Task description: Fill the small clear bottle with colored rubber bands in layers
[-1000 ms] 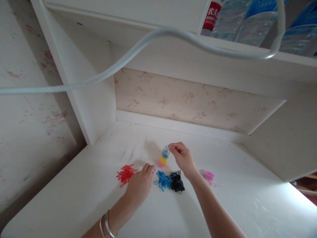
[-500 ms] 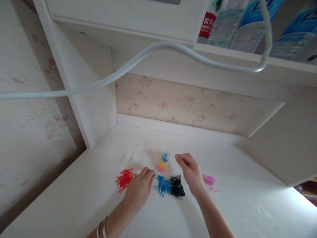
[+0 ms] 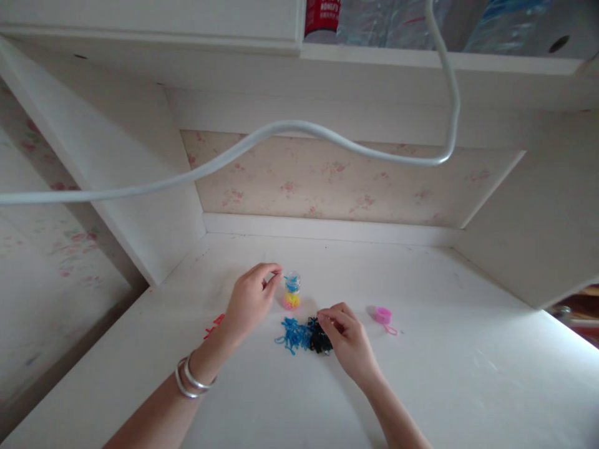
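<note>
A small clear jar holding pink, yellow and blue bands stands upright on the white desk. My left hand is raised just left of the jar's mouth, thumb and forefinger pinched together on something too small to make out. My right hand rests with curled fingers on the pile of black bands, pinching into it. A pile of blue bands lies touching the black pile on its left. Red bands show partly behind my left wrist.
A pink lid lies on the desk right of my right hand. A white cable hangs across the view in front of the shelf. Bottles stand on the upper shelf. The desk's side panels close in left and right.
My left hand rose from the desk by the blue pile up to the jar's mouth. My right hand left the jar and dropped onto the black pile. The camera swung right.
</note>
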Demonstrator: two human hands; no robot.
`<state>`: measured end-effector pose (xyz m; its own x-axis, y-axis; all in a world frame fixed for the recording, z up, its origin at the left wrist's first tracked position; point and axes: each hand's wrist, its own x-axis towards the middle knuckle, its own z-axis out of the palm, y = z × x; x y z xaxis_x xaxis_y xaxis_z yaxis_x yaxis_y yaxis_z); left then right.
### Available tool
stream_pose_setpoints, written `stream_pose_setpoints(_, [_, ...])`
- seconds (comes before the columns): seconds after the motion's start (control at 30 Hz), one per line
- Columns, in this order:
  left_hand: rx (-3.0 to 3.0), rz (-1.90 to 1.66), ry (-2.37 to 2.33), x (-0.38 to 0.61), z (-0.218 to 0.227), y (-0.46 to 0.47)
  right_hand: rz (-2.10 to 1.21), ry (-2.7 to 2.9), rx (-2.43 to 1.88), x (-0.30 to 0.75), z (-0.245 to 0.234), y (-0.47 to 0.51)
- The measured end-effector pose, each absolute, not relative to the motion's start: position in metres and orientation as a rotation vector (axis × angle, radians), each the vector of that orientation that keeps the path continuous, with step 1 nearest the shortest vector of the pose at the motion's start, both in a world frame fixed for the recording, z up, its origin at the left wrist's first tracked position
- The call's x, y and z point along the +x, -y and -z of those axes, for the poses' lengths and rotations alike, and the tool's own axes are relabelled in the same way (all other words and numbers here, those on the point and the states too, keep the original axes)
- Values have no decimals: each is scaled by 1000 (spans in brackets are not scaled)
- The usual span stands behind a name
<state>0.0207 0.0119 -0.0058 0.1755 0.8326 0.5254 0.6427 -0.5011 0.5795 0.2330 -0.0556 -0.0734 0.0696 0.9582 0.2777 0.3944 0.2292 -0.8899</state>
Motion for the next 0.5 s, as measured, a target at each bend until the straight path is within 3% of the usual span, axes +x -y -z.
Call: stream_pose_setpoints(0.5, [2313,-1160,-1527,35,4,-25,-621,1680,-1355,231,68,63])
